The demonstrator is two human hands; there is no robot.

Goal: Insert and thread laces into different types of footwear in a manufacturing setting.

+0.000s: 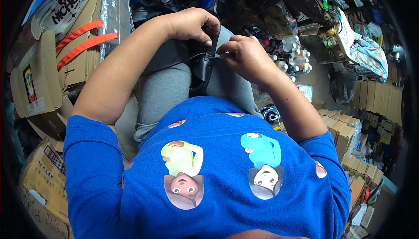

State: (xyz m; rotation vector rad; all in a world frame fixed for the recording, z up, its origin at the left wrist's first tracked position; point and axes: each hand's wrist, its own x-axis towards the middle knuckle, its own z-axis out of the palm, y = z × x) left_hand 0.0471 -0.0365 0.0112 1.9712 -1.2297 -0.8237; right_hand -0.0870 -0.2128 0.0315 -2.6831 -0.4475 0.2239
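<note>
Your left hand [192, 24] and right hand [242, 55] both pinched the top of a black shoe [203, 71], its long axis running away from you along your lap.

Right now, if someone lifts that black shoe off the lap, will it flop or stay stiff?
The black shoe would probably keep its shape; its glossy surface looks firm. It may be slippery, being shiny. Both hands, left and right, pinch its top edge, so that part likely bends.
</note>
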